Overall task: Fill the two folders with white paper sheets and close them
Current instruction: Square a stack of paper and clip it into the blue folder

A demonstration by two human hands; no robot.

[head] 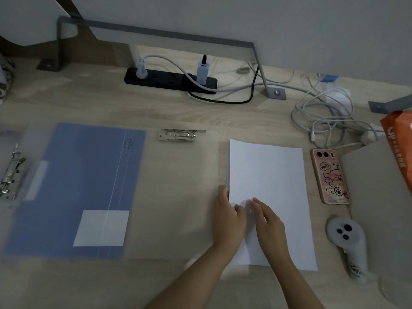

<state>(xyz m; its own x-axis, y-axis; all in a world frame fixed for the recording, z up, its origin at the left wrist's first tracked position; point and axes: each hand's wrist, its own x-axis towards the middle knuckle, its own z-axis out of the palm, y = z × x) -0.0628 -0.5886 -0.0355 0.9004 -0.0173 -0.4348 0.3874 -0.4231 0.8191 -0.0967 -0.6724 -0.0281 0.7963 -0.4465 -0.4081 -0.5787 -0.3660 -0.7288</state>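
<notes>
A stack of white paper sheets (pixel 269 175) lies on the desk right of centre. My left hand (pixel 229 221) rests at the stack's lower left edge, fingers laid over the top sheet. My right hand (pixel 270 221) lies flat on the top sheet beside it, fingers straight. A blue folder (pixel 75 186) with a white label lies to the left. At the far left edge a translucent folder (pixel 29 152) lies open, showing its metal ring clip (pixel 13 175). A flat metal clip (pixel 181 135) sits on a faint translucent cover beyond my hands.
A pink-cased phone (pixel 330 176) and a white controller (pixel 347 241) lie right of the paper. An orange packet (pixel 399 148) is at the right edge. A black power strip (pixel 170 81) and tangled white cables (pixel 325 117) sit at the back.
</notes>
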